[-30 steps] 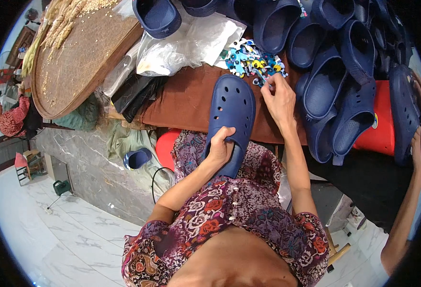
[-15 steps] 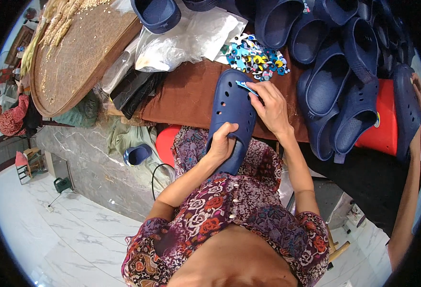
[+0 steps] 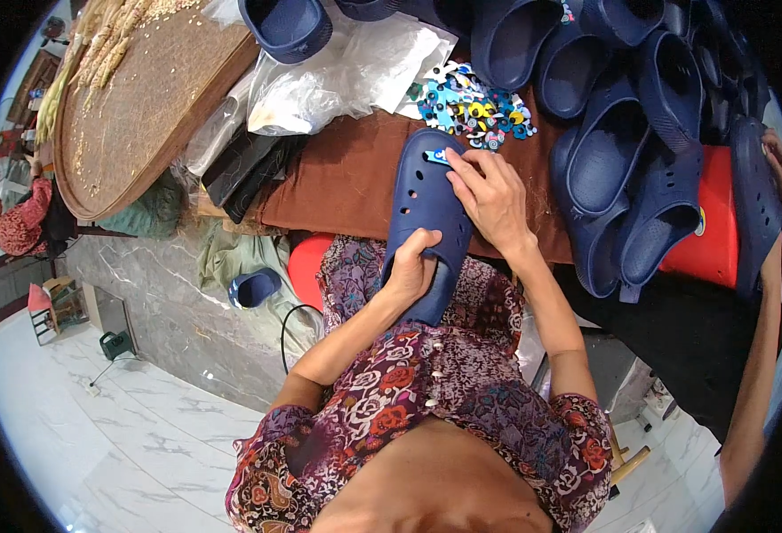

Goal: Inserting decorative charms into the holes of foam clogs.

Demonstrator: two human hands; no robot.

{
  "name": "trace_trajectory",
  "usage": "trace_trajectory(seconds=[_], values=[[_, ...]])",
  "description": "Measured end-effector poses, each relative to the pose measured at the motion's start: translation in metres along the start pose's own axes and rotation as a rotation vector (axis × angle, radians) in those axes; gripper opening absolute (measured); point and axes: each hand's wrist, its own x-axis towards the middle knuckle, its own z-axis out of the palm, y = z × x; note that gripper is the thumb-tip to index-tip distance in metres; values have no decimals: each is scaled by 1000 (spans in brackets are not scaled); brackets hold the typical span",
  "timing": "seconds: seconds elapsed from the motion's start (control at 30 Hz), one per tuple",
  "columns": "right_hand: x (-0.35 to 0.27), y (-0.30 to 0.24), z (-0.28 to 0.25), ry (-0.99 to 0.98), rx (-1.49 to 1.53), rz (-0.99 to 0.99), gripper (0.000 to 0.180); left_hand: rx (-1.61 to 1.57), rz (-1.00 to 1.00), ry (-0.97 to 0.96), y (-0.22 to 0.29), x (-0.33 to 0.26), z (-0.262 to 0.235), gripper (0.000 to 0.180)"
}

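A navy blue clog [image 3: 428, 197] with vent holes lies over my lap, its toe pointing away from me. My left hand [image 3: 411, 268] is closed around its opening, with the thumb on the upper and the fingers inside. A small blue and white shoe charm [image 3: 436, 157] lies against the holes near the toe. My right hand [image 3: 495, 200] touches the charm's right end with fingers pinched together. Just beyond the toe, a heap of colourful shoe charms [image 3: 474, 108] sits on the brown cloth [image 3: 338, 178].
Several navy clogs [image 3: 606, 164] are piled at the right and far side. Another person's hand [image 3: 777, 165] holds a clog [image 3: 752, 209] beside a red object [image 3: 709, 231]. Far left is a round woven tray [image 3: 142, 107] with grain, near clear plastic bags [image 3: 315, 93]. One clog [image 3: 255, 288] lies lower left.
My right hand has moved slightly left, and the charm has gone from a slanted position to lying flatter across the holes near the toe. My left hand keeps its grip.
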Motion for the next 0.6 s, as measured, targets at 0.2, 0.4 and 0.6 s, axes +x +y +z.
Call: trace_trajectory(seconds=[0.2,0.4,0.6], values=[[-2,-6,-5,-94,-130,-40,40,35,-23,-14,0,-1,0,34],[-2,-10,-5,-158,-161,-57,42,59,-21,12,0,-2,1,33],[0,-8,-4,-156,-130,-50,41,66,-13,-18,-3,1,-4,32]])
